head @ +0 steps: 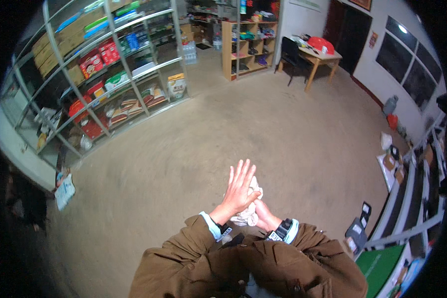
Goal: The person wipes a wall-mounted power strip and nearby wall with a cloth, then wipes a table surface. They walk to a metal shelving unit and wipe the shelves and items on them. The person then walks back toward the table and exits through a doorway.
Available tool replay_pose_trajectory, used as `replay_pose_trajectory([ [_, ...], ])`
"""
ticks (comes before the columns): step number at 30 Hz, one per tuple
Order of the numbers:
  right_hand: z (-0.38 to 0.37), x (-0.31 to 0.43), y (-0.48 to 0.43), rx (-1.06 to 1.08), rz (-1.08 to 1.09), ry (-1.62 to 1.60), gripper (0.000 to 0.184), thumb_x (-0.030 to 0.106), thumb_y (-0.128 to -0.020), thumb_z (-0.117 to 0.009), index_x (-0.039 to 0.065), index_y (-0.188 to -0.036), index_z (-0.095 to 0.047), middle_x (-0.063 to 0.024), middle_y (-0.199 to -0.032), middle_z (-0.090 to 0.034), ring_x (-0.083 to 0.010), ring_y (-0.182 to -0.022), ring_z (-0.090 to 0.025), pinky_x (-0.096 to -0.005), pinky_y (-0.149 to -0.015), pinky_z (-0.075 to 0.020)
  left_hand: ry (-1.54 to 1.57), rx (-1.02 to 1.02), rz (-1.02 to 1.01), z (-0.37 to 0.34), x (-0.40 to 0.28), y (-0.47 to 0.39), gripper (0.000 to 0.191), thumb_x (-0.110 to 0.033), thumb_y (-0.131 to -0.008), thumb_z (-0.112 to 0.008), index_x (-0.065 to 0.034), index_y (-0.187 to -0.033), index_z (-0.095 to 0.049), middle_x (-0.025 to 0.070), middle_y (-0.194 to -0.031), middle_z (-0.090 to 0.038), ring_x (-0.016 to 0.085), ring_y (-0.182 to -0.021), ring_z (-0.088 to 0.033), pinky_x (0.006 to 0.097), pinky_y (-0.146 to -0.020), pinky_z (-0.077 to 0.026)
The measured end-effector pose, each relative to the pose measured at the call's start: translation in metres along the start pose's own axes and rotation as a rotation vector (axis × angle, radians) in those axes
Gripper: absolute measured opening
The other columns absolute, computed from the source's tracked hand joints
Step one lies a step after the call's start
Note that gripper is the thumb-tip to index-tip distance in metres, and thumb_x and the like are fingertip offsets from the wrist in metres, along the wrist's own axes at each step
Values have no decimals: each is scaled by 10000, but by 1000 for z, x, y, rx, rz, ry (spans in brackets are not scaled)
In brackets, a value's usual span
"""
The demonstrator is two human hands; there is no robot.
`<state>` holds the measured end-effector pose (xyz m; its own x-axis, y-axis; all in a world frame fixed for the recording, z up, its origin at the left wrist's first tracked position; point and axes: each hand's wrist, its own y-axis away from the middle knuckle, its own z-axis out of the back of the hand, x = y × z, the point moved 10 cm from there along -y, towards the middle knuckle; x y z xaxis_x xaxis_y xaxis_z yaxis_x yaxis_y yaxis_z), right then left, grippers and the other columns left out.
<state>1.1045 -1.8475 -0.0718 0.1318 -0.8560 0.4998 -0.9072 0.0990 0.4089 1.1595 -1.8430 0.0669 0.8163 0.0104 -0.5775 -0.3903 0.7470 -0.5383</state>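
Observation:
In front of my brown jacket, a crumpled off-white cloth (248, 216) is between my two hands. My left hand (239, 190) lies flat against its upper side, fingers straight and slightly apart, thumb pointing right. From below and to the right, my right hand (265, 216) grips the same cloth; its fingers are mostly hidden behind the cloth and my left hand. Dark bands with printed tags circle both wrists, just past the light blue cuffs.
Glass-fronted shelves (145, 80) with packaged goods stand at the left. A wooden cubby shelf (229, 52), a black chair (292, 56) and a wooden table (322, 56) are farther back. Along the right runs a grey metal rack (398, 238) with parcels beside it. Concrete floor (208, 126) lies between.

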Motion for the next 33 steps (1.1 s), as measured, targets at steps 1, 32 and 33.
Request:
replay_pose_trajectory([
  [1,-4,11,-2,59,44,-23,387,243,-954,-344,10,-1259,-400,-146,-1149,-559,-249,-1016,-587,-377,-877,-495,-10,41,-50,-8,1,-6,799,-583,-813,-469,-73,-1397,-276,187,-1466,-187,382,-1360,-138,564,-1077,-47],
  [32,206,509,-24,-276,545,-123,452,293,-868,-439,30,-1234,-462,-126,-1155,-561,-245,-1050,-559,-369,-882,-469,15,410,-534,-304,-21,-398,608,-245,-748,-666,-183,-1308,-437,125,-1419,-300,366,-1316,-257,536,-1045,-255],
  [33,213,536,-13,-277,677,-146,465,296,-863,-444,28,-1242,-457,-128,-1170,-555,-249,-1059,-555,-373,-890,-464,70,415,-559,-317,-26,-407,608,-241,-752,-663,-180,-1311,-432,123,-1421,-296,361,-1316,-259,522,-1045,-264],
])
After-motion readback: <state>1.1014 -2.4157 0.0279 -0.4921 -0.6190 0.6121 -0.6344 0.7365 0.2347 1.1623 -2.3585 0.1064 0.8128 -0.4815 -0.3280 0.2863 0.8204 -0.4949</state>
